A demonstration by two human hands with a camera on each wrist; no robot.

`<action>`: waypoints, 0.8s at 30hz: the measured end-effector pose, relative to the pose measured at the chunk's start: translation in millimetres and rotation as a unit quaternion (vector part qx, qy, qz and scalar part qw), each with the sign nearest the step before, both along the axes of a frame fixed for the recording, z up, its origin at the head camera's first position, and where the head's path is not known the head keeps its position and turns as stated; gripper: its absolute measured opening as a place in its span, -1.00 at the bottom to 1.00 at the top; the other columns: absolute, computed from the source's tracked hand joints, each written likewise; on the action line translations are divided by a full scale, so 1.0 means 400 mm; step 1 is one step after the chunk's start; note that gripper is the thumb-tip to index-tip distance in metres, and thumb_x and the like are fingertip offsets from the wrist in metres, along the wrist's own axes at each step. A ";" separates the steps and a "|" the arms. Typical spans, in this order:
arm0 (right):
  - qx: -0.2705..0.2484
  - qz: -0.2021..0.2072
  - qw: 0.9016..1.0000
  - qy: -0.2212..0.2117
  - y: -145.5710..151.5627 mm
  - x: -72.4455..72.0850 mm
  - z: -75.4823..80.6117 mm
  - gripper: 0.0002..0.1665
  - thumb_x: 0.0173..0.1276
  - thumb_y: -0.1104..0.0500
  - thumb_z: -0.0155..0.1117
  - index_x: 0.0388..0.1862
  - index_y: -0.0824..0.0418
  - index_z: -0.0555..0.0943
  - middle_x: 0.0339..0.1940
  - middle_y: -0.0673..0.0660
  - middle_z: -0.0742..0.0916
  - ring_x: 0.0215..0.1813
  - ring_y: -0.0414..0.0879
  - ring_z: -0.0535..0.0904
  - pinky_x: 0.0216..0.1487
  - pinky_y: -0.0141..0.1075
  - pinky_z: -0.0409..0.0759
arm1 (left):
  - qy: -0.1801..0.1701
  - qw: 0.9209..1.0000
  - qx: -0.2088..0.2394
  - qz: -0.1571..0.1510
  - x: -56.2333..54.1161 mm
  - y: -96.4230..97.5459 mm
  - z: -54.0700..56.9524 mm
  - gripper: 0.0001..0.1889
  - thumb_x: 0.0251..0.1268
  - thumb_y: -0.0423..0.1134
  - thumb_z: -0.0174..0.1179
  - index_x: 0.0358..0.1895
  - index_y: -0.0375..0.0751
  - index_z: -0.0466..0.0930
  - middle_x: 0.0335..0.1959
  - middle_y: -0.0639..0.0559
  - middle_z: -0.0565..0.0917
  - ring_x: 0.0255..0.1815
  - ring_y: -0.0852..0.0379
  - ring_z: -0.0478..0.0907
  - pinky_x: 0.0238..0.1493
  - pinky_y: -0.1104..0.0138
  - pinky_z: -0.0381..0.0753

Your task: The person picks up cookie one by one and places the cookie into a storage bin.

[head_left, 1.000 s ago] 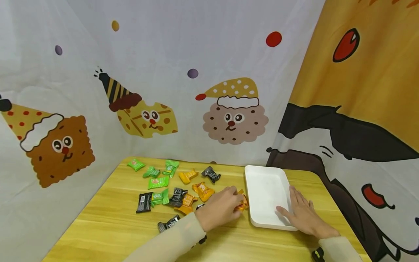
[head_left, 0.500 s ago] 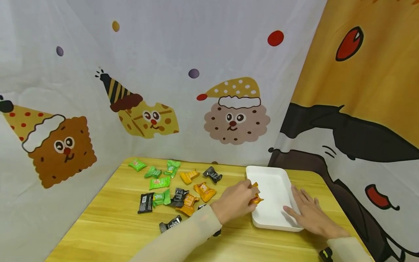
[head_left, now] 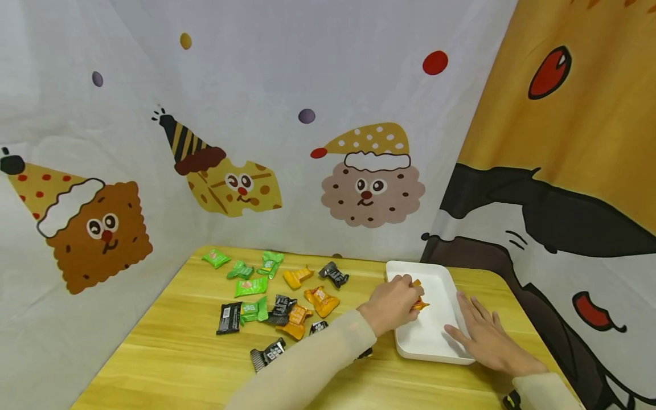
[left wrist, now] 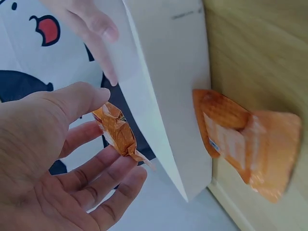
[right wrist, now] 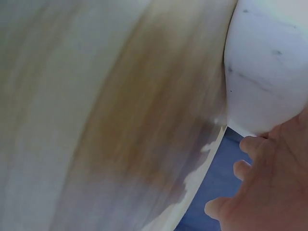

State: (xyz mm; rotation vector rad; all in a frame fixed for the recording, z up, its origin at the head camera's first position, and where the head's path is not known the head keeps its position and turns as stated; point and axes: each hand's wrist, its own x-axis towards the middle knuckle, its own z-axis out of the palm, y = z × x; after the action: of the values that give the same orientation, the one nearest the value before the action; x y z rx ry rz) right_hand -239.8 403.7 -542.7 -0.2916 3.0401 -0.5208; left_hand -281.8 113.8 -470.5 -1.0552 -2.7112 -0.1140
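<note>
With our left hand [head_left: 392, 304] we pinched a small, orange, crinkly-wrapped packet [left wrist: 118, 132] between thumb and fingers, over the white, shallow, rectangular tray [head_left: 425, 340]; our right hand [head_left: 487, 337], fingers outstretched, rested against the tray's side. We were apparently mid-placement; the next move probably called for lowering and releasing. Green wrapped packets [head_left: 251, 286] and black wrapped packets [head_left: 229, 318] lay on our yellow wood-grain table [head_left: 169, 364], before a white, cartoon-printed fabric backdrop [head_left: 246, 57].
</note>
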 end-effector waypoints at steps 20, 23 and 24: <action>-0.005 0.018 1.000 0.016 -0.005 0.009 0.003 0.39 0.70 -0.43 0.34 0.98 0.38 -0.10 0.92 0.55 0.22 0.84 0.70 0.08 0.54 0.93 -0.03 | -0.038 0.997 -0.062 0.004 0.026 0.190 -0.050 -0.59 0.55 0.33 0.52 0.30 0.36 0.84 0.09 0.31 0.80 0.00 0.33 0.72 -0.08 0.43 0.85; -0.004 0.016 1.000 0.013 -0.004 0.007 0.003 0.44 0.65 -0.45 0.38 0.98 0.38 -0.11 0.92 0.56 0.22 0.85 0.70 0.08 0.54 0.93 -0.04 | -0.044 0.997 -0.056 0.005 0.026 0.198 -0.054 -0.66 0.57 0.27 0.53 0.24 0.36 0.84 0.08 0.33 0.80 -0.03 0.35 0.71 -0.09 0.44 0.84; -0.004 0.015 1.000 0.012 -0.004 0.007 0.003 0.45 0.64 -0.45 0.39 0.98 0.38 -0.12 0.92 0.56 0.22 0.85 0.70 0.07 0.54 0.93 -0.05 | -0.046 0.998 -0.054 0.005 0.026 0.199 -0.054 -0.69 0.57 0.25 0.54 0.21 0.37 0.84 0.07 0.34 0.79 -0.04 0.36 0.70 -0.10 0.44 0.83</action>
State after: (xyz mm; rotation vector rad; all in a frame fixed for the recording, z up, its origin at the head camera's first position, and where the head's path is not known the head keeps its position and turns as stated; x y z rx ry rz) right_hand -237.0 402.3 -541.6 -0.3459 3.0529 -0.5330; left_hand -271.4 193.3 -492.2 -1.0921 -2.8318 -0.0153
